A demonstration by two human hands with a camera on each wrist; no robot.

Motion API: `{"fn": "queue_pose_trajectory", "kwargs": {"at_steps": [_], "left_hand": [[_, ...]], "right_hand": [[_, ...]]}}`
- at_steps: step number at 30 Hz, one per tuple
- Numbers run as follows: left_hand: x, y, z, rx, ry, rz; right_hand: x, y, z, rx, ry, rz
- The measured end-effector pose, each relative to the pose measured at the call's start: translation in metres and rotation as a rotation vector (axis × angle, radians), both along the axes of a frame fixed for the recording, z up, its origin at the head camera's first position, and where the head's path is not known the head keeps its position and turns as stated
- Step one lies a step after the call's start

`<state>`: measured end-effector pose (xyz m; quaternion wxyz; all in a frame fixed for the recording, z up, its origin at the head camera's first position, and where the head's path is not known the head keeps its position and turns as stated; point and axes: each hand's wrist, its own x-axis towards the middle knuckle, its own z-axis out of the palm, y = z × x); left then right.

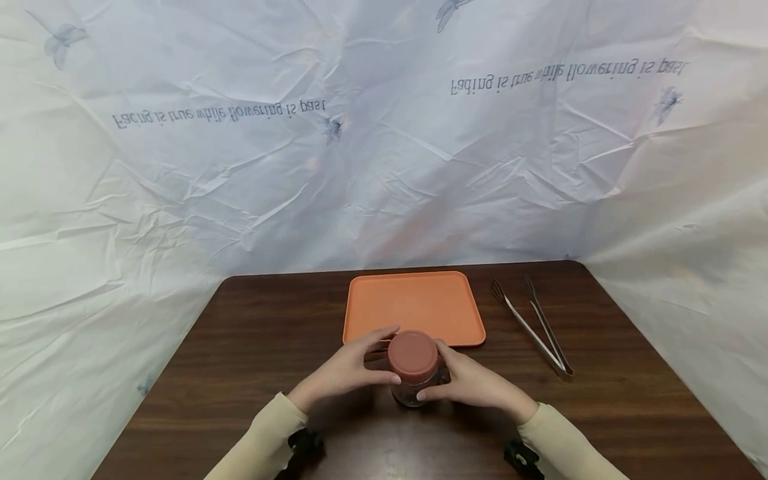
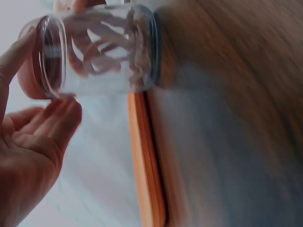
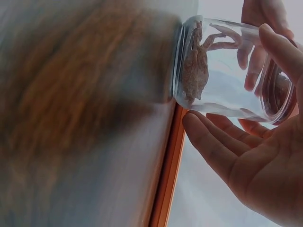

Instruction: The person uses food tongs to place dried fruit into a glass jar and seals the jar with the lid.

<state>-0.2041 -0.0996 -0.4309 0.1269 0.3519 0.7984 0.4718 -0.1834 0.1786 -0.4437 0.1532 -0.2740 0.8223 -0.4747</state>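
Note:
A clear glass jar with a brownish-pink lid stands upright on the dark wooden table, between both hands. Inside it lies a pale brown bumpy thing with thin curved limbs. My left hand holds the lid from the left, the thumb on its near side and the fingers round the far edge. From the right, my right hand grips the glass body, thumb in front and fingers behind.
Behind the jar lies a flat orange tray. Metal tongs with spread arms rest to the right of it. White printed sheeting hangs behind the table and along both sides.

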Motion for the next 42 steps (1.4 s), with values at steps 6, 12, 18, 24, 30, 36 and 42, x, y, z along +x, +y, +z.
{"fn": "queue_pose_trajectory", "kwargs": {"at_steps": [6, 12, 18, 24, 30, 36, 42], "left_hand": [[0.005, -0.004, 0.0, -0.015, 0.105, 0.006], [0.01, 0.013, 0.002, -0.143, 0.165, -0.007], [0.005, 0.022, 0.002, -0.155, 0.151, -0.044], [0.005, 0.019, -0.001, -0.129, 0.079, -0.038], [0.007, 0.006, -0.002, -0.08, -0.002, 0.007], [0.007, -0.003, -0.005, -0.01, 0.009, 0.003], [0.014, -0.002, -0.003, -0.021, 0.094, 0.02]], "right_hand": [[0.0, 0.0, -0.001, -0.005, -0.007, 0.01], [0.001, -0.001, -0.001, -0.012, -0.007, 0.067], [0.002, -0.003, -0.001, -0.006, -0.015, 0.095], [0.002, -0.001, -0.002, 0.001, -0.017, 0.089], [0.001, 0.0, -0.002, 0.003, 0.006, 0.072], [0.002, 0.0, 0.001, 0.009, 0.013, 0.06], [0.003, -0.001, 0.002, 0.015, -0.005, 0.064]]}}
